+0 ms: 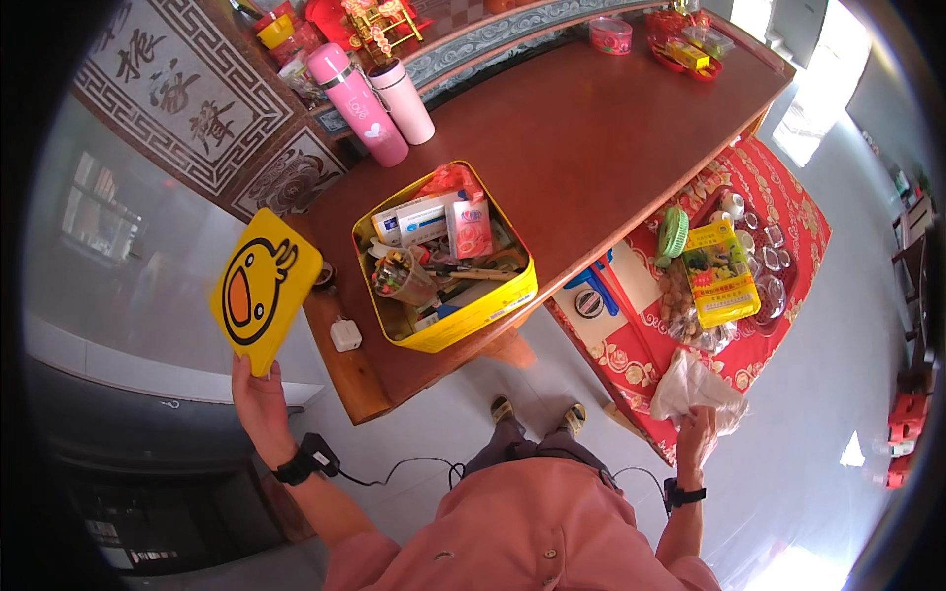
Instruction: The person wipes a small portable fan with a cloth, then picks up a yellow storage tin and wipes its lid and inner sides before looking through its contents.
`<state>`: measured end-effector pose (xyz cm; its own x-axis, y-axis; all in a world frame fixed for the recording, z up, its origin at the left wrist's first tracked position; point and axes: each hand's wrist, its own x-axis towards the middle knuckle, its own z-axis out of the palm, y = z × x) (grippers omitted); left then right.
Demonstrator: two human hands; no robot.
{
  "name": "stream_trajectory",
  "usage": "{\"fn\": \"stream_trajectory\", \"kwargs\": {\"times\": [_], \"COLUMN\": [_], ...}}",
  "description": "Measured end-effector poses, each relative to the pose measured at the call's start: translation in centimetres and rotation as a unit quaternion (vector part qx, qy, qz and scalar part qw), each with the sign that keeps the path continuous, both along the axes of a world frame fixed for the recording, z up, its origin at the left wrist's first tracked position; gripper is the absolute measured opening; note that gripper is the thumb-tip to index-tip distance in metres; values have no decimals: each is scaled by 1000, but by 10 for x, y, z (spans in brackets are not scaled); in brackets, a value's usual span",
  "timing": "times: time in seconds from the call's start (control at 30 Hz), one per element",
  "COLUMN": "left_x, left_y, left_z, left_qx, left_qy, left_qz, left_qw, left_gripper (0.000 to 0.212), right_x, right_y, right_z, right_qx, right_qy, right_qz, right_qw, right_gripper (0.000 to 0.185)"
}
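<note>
My left hand (pixel 260 391) grips the lower corner of a yellow lid with a duck face (pixel 267 284), held tilted off the left end of the brown table (pixel 576 140). At the right, my right hand (pixel 696 436) pinches a whitish cloth (pixel 687 388), which hangs over the near edge of the low table with the red floral cover. An open yellow tin box (pixel 480 318) stands near the brown table's front edge. Inside it are small cardboard boxes (pixel 429 221), a pink tissue packet (pixel 471 229), a clear cup of small items (pixel 405 277) and loose tools.
Two pink bottles (pixel 358 107) stand behind the box, and a white charger (pixel 345 335) lies left of it. The red floral cover (pixel 628 362) bears a yellow packet (pixel 720 273), a green handheld fan (pixel 672 233), a tape roll (pixel 589 303) and a tray of cups (pixel 787 295).
</note>
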<state>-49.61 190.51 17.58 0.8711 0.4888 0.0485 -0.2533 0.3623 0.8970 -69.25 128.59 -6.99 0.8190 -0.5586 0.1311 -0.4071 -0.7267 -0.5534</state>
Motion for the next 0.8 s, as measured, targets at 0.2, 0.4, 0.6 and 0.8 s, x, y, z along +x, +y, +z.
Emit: {"fn": "stream_trajectory", "kwargs": {"times": [0.2, 0.4, 0.6, 0.8], "left_x": [-16, 18, 29, 33], "left_y": [-73, -154, -147, -151], "left_z": [6, 16, -4, -24], "left_qx": [-9, -6, 6, -2], "left_qy": [-67, -58, 5, 38], "left_qz": [-124, -221, -273, -235], "left_qw": [990, 973, 962, 971], "left_gripper": [49, 58, 60, 52], "right_x": [20, 83, 158, 203], "right_y": [16, 50, 119, 160], "right_z": [63, 120, 176, 216], "right_qx": [-25, 19, 175, 182], "right_qy": [-32, -173, -256, -250], "right_qz": [-8, 93, 245, 359], "right_qw": [999, 980, 919, 881], "right_gripper": [43, 34, 30, 43]}}
